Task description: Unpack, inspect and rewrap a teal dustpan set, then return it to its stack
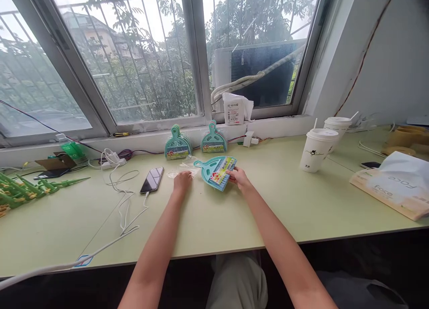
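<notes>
My right hand [238, 177] grips the right edge of a teal toy dustpan set [213, 171], which has a colourful printed label and a handle pointing left. To its left, my left hand [182, 180] is closed on crinkled clear plastic [191, 169] on the table. Behind them, more teal dustpan sets [177, 146] stand stacked against the window ledge, and another stack [213, 141] leans there a little to the right.
A phone [152, 180] with a white cable lies left of my left hand. Two lidded cups [315, 155] and a tissue pack [392, 184] are at the right. Green spiky objects [27, 190] lie far left. A white package [234, 110] sits on the ledge.
</notes>
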Tool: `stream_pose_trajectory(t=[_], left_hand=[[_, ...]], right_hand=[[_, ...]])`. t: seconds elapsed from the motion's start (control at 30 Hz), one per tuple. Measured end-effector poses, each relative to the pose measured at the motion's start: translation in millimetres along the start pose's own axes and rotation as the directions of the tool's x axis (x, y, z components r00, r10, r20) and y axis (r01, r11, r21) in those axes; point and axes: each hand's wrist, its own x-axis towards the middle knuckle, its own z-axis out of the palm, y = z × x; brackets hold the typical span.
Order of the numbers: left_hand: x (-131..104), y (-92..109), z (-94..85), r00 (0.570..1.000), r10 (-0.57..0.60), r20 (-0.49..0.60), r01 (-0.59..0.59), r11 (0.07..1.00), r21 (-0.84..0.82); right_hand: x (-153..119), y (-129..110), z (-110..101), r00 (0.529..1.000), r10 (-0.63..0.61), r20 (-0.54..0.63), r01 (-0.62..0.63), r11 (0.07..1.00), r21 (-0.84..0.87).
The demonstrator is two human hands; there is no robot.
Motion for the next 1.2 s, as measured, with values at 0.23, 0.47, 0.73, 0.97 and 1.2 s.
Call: stream_pose_trajectory(t=[0.23, 0.47, 0.73, 0.97, 1.2], left_hand=[[0, -3, -6.2, 0.973, -0.11, -0.202, 0.115, 0.993, 0.011], [-3, 5, -5.0, 0.969, -0.01, -0.247, -0.001, 0.999, -0.042], [-10, 28, -1.9, 0.863, 0.296, -0.41, -0.41, 0.884, -0.225], [-16, 60, -18.4, 0.645, -0.184, -0.742, -0.289, 0.84, -0.459], [-8, 59, -20.9, 0.985, -0.105, 0.139, 0.13, -0.082, -0.988]], right_hand=[[-1, 1, 0, 0.993, 0.062, 0.098, -0.048, 0.989, -0.14], [3, 7, 1, 0.999, -0.005, -0.047, 0.003, 0.998, -0.059], [-4, 15, 19, 0.994, -0.064, 0.094, 0.063, 0.998, 0.012], [-2, 19, 22, 0.982, -0.176, 0.061, 0.164, 0.971, 0.174], [-6, 18, 24, 0.977, -0.183, 0.109, 0.163, 0.971, 0.173]])
